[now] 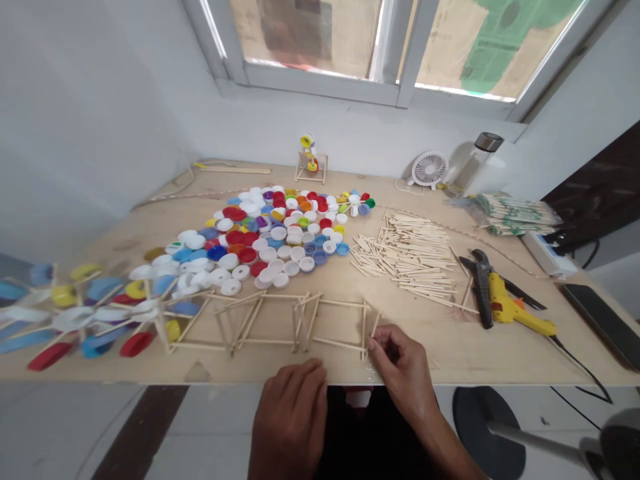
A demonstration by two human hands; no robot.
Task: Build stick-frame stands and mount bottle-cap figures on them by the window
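My right hand [404,363] pinches a thin wooden stick [376,323] between thumb and fingertips, upright at the right end of a row of stick frames. These open wooden frames [287,342] stand along the front of the table; some look separate, others lean against each other. Resting at the table's front edge, my left hand [293,415] has its fingers side by side and loosely bent, with nothing visible in them; its thumb is hidden. Further left are several assembled pieces of sticks and coloured bottle caps [105,313]. Loose wooden sticks [410,257] lie piled beyond my right hand.
A heap of bottle caps [270,243] covers the middle left of the table [320,373]. On the right lie pliers [483,287], a yellow glue gun [517,308] and a phone [603,323]. A small fan [429,169], bottle [473,167] and cap-and-stick model [311,167] stand behind.
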